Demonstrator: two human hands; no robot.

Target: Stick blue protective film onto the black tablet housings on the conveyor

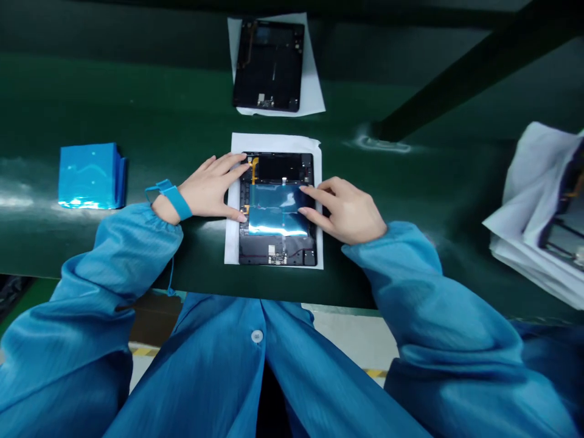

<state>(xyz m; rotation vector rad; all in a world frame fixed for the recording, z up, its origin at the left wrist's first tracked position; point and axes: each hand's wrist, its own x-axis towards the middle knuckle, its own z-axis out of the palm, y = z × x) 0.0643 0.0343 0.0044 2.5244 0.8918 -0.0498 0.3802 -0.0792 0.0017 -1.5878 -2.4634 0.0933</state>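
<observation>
An opened tablet housing [255,250], black with small boards and orange flex cables, lies on white paper [274,141] in front of me. A shiny blue film sheet [274,210] lies flat across its middle. My left hand [212,185] rests with fingers spread on the housing's left edge, its thumb lower down beside the film. At the film's right side, the thumb and forefinger of my right hand [347,210] touch the surface, held apart from each other. The other right fingers are curled and partly hidden. A blue wrist strap [176,199] circles my left wrist.
Another open tablet housing [269,67] lies on paper farther back. A stack of blue film sheets [89,176] sits to the left on the green table [159,109]. Paper-interleaved parts [524,188] are piled at the right. A dark slanted post [438,85] meets the table behind my right hand.
</observation>
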